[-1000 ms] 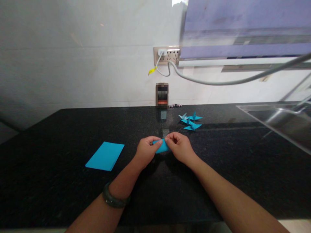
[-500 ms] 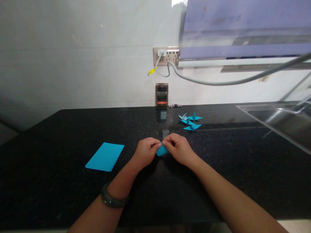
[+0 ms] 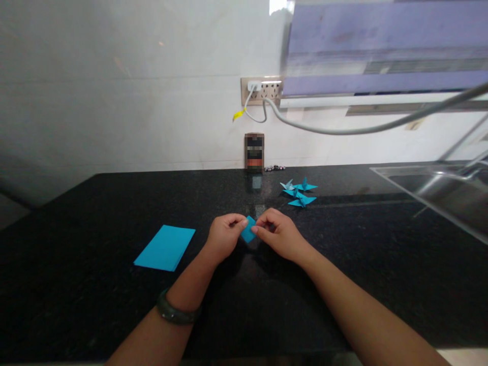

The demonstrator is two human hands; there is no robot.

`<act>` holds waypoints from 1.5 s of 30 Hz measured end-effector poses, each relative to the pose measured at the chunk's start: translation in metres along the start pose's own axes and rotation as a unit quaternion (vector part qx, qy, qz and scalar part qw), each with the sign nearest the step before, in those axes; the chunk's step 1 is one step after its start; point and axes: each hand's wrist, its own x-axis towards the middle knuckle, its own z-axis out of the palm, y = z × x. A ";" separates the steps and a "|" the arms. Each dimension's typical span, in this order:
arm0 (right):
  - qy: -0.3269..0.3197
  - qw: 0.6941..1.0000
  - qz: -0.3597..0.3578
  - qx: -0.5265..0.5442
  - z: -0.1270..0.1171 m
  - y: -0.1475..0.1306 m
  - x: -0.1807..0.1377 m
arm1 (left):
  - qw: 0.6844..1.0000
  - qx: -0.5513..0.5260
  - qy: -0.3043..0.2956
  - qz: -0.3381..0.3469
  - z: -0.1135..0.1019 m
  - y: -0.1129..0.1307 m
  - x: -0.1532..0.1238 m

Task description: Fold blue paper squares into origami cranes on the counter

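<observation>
Both of my hands pinch one small folded piece of blue paper just above the black stone counter. My left hand grips its left side with curled fingers, and a dark bracelet sits on that wrist. My right hand pinches the right side between thumb and fingers. Only a small diamond of paper shows between the fingertips.
A stack of flat blue paper sheets lies to the left. Several folded blue paper cranes sit behind my right hand. A small dark box leans on the wall under a socket strip. A metal sink is at the right.
The blue piece between my fingers has become smaller and more compact, now a little diamond. Both hands stayed at the same spot, fingertips working closer together.
</observation>
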 end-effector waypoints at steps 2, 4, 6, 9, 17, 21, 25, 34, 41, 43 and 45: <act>-0.012 1.000 0.006 0.000 0.000 0.000 -0.001 | 1.000 -0.002 0.008 -0.005 0.000 -0.001 0.000; -0.018 1.000 0.012 -0.002 -0.001 0.000 -0.001 | 1.000 -0.002 0.012 -0.005 0.000 -0.002 0.000; -0.012 1.000 0.019 -0.010 -0.001 0.000 0.000 | 1.000 0.003 0.016 -0.001 0.001 -0.003 0.000; 0.004 0.999 0.028 -0.028 0.000 0.001 0.001 | 0.999 0.021 0.021 0.014 0.002 -0.004 0.000; 0.034 0.988 0.140 0.055 0.008 0.002 0.002 | 0.996 0.063 -0.003 0.070 0.002 -0.006 -0.001; 0.008 0.994 0.110 0.004 0.008 0.000 0.003 | 0.994 0.057 -0.031 0.089 0.004 -0.006 -0.003; 0.023 0.996 0.087 -0.010 0.010 0.000 0.001 | 0.996 0.031 -0.045 0.067 0.006 -0.006 -0.004; 0.018 0.988 0.136 0.064 0.010 0.006 0.002 | 0.999 -0.032 0.009 -0.008 0.004 -0.005 -0.002; 0.025 0.981 0.166 0.097 0.011 0.006 0.002 | 0.997 -0.071 0.033 -0.024 0.004 -0.005 -0.001; 0.026 0.980 0.171 0.094 0.011 0.005 0.002 | 0.996 -0.078 0.026 -0.031 0.005 -0.004 -0.002; 0.029 0.980 0.174 0.088 0.011 0.006 0.002 | 0.995 -0.086 0.008 -0.040 0.004 -0.002 -0.002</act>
